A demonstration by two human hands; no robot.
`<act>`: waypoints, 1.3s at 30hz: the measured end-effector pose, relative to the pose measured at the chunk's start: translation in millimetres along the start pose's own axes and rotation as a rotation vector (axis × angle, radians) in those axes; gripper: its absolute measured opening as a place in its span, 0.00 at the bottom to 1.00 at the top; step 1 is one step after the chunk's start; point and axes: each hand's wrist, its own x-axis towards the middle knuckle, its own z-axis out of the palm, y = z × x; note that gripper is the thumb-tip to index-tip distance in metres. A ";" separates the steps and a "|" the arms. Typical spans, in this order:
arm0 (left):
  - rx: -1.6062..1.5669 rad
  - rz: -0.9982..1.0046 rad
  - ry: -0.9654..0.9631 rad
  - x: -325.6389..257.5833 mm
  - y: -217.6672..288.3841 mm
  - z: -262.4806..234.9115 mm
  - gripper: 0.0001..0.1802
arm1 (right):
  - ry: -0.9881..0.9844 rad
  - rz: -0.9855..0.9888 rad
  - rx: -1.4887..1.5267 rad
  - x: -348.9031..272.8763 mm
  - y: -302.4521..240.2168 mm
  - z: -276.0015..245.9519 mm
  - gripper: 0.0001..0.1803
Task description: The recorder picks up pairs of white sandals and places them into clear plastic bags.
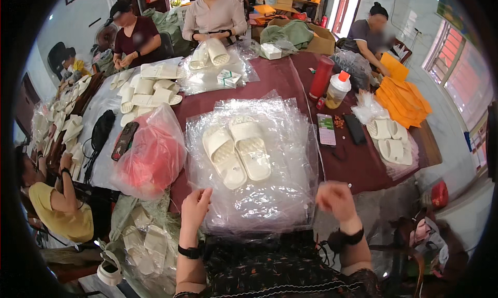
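A pair of cream slippers (pixel 236 152) lies side by side on a thick stack of clear plastic bags (pixel 290 194) right in front of me. My left hand (pixel 196 209) is at the near left edge of the stack, its fingers closed together; whatever they may hold is hidden. My right hand (pixel 336 199) is raised beside the stack's near right corner. Its fingers curl inward but are blurred, and I cannot tell whether they grip anything. Both hands are apart from the slippers.
Left of the stack stand a plastic bag with red contents (pixel 150 155) and a phone (pixel 124 141). More slippers (pixel 148 93) pile behind. On the right are a red tumbler (pixel 321 77), a drink bottle (pixel 338 90), another phone (pixel 327 129) and orange bags (pixel 402 101). Several people sit around.
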 end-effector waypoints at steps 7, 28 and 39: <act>0.147 0.155 0.081 14.2 -25.9 10.7 0.20 | 0.268 0.042 -0.457 100.0 64.9 -0.4 0.21; 0.304 0.121 -0.126 -4.4 2.6 17.4 0.22 | 0.179 0.166 -0.452 94.1 83.2 -28.6 0.13; -0.420 0.043 -0.142 4.5 1.0 -10.1 0.05 | 0.111 0.165 -0.250 101.5 33.8 -29.1 0.10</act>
